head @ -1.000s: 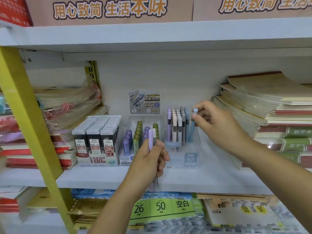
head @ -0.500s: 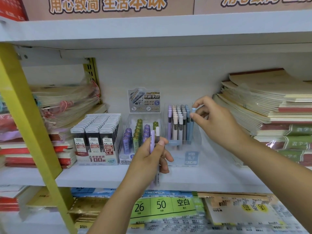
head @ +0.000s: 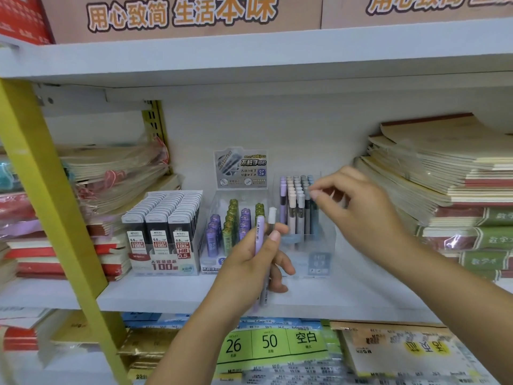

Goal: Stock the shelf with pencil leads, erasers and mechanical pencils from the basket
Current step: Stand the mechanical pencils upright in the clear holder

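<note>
A clear display box (head: 319, 254) on the white shelf (head: 155, 295) holds several upright mechanical pencils (head: 294, 201) in purple, beige, grey and blue. My right hand (head: 361, 218) hovers at the box's right side, thumb and forefinger close together just beside the blue pencil (head: 310, 180), which stands in the box. My left hand (head: 249, 265) is in front of the shelf, gripping a purple pencil (head: 259, 234) and a white-capped grey pencil (head: 271, 216) upright. The basket is out of view.
Left of the pencil box stand a display of green and purple lead tubes (head: 233, 226) and a carton of black lead cases (head: 163, 218). Notebook stacks (head: 444, 176) flank the shelf on both sides. A yellow post (head: 41, 190) runs down the left. Paper packs (head: 269, 343) lie below.
The blue pencil went down into the box's right column and my right fingers came off its top. My left hand rose slightly with its two pencils.
</note>
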